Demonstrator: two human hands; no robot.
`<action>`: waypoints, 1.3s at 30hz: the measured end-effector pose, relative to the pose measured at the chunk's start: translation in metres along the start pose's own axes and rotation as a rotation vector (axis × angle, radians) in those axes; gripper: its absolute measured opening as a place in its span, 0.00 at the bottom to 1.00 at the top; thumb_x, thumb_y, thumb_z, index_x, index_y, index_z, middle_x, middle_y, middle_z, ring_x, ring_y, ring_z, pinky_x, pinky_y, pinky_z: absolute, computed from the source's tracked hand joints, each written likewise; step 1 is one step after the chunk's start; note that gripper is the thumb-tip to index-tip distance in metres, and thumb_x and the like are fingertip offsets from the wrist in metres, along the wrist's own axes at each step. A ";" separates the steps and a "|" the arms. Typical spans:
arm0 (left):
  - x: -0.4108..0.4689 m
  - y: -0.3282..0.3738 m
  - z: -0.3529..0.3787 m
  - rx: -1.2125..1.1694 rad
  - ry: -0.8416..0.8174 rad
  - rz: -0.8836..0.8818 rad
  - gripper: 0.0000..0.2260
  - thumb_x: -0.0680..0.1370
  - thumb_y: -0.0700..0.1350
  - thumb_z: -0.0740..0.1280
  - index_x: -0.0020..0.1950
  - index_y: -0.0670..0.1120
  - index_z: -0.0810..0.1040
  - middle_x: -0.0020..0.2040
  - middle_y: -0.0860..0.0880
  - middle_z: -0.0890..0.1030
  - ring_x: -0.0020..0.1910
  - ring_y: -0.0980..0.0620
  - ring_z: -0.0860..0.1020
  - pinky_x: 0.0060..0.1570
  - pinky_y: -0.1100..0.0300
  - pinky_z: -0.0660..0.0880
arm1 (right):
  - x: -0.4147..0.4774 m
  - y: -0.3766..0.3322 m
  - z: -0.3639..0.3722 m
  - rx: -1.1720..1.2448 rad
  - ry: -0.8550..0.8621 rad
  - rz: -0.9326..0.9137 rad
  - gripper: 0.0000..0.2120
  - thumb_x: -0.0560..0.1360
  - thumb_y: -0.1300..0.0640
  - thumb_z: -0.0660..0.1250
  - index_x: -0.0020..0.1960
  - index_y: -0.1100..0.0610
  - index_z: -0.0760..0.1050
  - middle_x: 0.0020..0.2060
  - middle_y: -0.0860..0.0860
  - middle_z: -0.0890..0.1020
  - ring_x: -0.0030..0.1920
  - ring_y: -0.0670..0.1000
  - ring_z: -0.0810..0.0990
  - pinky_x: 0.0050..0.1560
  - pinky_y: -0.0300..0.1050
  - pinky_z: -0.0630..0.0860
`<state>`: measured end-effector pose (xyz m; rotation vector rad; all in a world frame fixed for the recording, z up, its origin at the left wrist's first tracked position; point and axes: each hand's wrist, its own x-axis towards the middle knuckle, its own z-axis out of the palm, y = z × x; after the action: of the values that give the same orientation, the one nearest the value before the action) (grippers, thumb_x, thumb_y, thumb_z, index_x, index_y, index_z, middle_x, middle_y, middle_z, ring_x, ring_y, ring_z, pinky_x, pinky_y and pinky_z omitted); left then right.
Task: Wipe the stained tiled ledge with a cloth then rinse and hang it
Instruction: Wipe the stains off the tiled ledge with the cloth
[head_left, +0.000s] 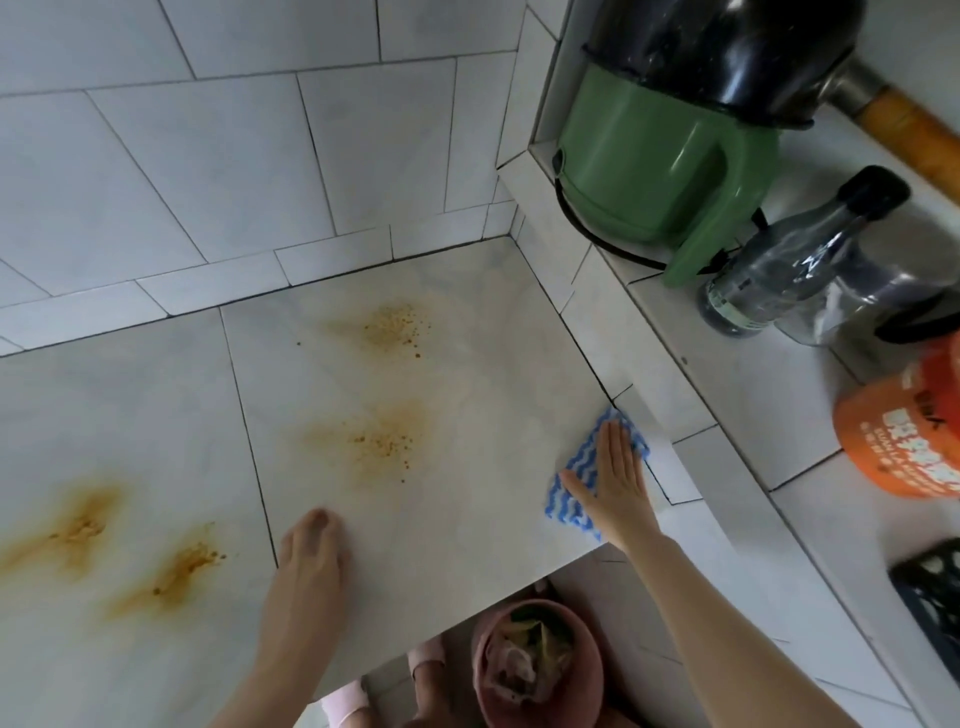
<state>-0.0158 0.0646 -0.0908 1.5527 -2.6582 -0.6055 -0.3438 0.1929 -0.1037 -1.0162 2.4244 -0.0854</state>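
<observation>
**A:** What's on the ledge?

**B:** Orange stains run from its left end to the middle, and I'd judge them unwiped. The left hand rests near the front edge, holding nothing. Far right, the right hand lies flat, fingers straight, pressing the cloth.

**A:** Best way to wipe?

**B:** Palm flat, firm overlapping passes leftward through each stain, with the bracing hand moved out of the path.

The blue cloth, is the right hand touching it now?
Touching. The head view shows the right hand lying flat on the blue cloth, pressing it against the tiled ledge.
</observation>
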 end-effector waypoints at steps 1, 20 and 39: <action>0.000 -0.001 0.001 0.005 -0.005 -0.005 0.17 0.69 0.32 0.68 0.58 0.38 0.74 0.61 0.38 0.72 0.58 0.36 0.72 0.39 0.46 0.78 | 0.007 -0.005 -0.003 -0.010 -0.008 -0.041 0.44 0.76 0.36 0.53 0.72 0.56 0.26 0.74 0.50 0.30 0.71 0.45 0.27 0.74 0.46 0.33; -0.005 -0.002 0.001 -0.020 0.026 0.028 0.20 0.71 0.34 0.68 0.62 0.37 0.72 0.62 0.38 0.72 0.61 0.41 0.65 0.39 0.45 0.78 | -0.029 -0.056 0.023 0.220 0.196 -0.076 0.25 0.82 0.50 0.42 0.77 0.58 0.46 0.76 0.47 0.47 0.76 0.46 0.45 0.73 0.37 0.40; -0.006 -0.004 0.002 -0.027 0.048 0.043 0.21 0.70 0.33 0.69 0.62 0.37 0.73 0.62 0.38 0.72 0.60 0.43 0.64 0.40 0.46 0.78 | 0.002 0.003 0.027 -0.075 0.395 0.067 0.28 0.79 0.52 0.38 0.75 0.64 0.54 0.74 0.58 0.60 0.75 0.54 0.56 0.74 0.43 0.42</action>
<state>-0.0097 0.0683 -0.0932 1.4792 -2.6300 -0.5913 -0.3342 0.1976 -0.1286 -1.0279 2.8354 -0.1896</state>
